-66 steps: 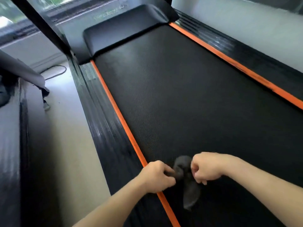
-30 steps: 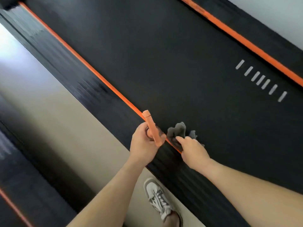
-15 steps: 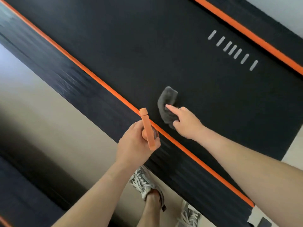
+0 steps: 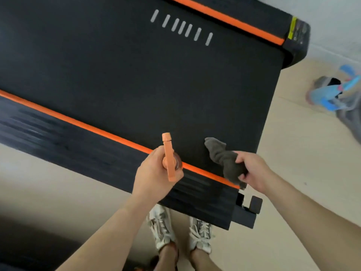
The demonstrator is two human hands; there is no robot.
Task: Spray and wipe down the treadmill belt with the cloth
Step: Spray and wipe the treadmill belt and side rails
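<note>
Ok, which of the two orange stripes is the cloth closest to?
The near stripe, beside the shoes: the cloth in the right hand overlaps its end. The far stripe, on the wall side, is well clear of it.

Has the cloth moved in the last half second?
Yes. The cloth, gripped by the right hand, has shifted along the belt toward its rear end: earlier level with the white marks, now well past them.
</note>
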